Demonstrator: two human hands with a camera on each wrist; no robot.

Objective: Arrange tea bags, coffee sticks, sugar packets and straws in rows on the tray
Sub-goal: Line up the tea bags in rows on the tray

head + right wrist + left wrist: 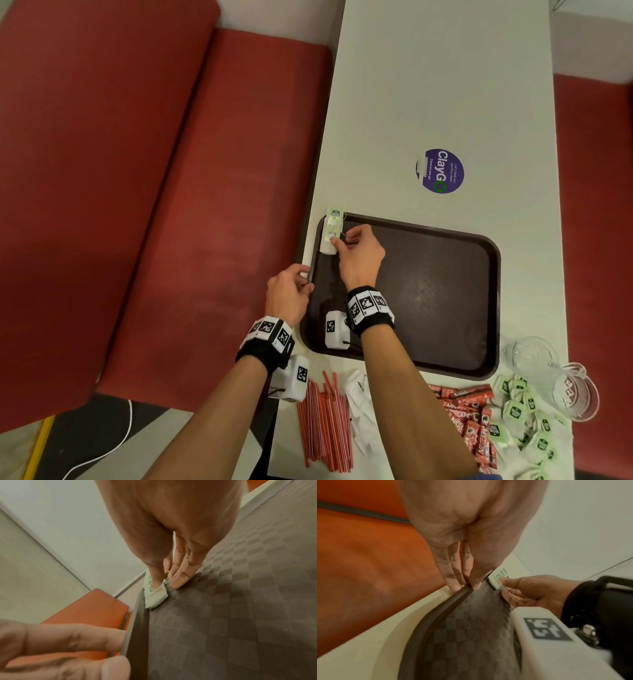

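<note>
A dark brown tray (pixel 428 291) lies on the white table. A short row of green-and-white tea bags (pixel 332 228) runs along its far left corner. My right hand (pixel 339 241) pinches the nearest tea bag (pixel 156 597), thumb on top and fingers on the tray (pixel 223 615) beside it, with the bag lying flat. A thin string shows by the fingers. My left hand (pixel 305 279) pinches the tray's left rim (pixel 460 595), thumb inside and fingers outside.
Red straws (pixel 325 421), white sugar packets (pixel 359 404), red coffee sticks (pixel 469 414) and a pile of tea bags (pixel 524 421) lie along the near table edge. Two clear glass containers (pixel 575 390) stand at the right. A red bench (pixel 171 205) runs along the left.
</note>
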